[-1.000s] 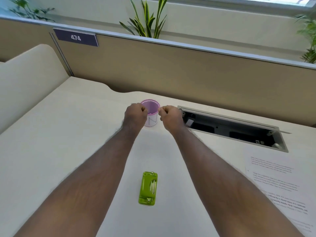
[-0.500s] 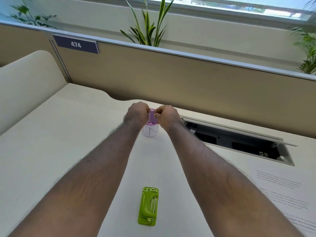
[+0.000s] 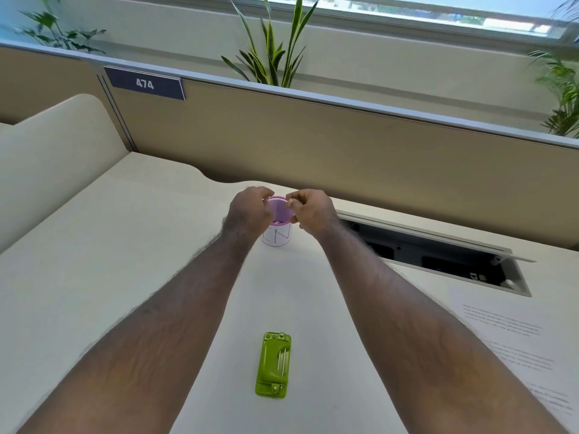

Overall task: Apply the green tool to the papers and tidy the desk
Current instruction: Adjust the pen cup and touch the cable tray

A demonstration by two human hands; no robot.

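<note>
At the far middle of the cream desk (image 3: pixel 94 277), a pink mesh cup (image 3: pixel 277 220), its rim now showing again between left hand (image 3: pixel 250 211) and right hand (image 3: pixel 311 213) (fingers curled, grip uncertain); flat green plastic hole punch (image 3: pixel 273 364) unmoved nearer, printed papers (image 3: pixel 517 349) right.

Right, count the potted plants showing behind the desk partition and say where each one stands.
3. One plant at far left, one tall-leaved plant at centre, one plant at the right edge, cut by the frame. Pots are hidden; more may lie beyond view.
</note>
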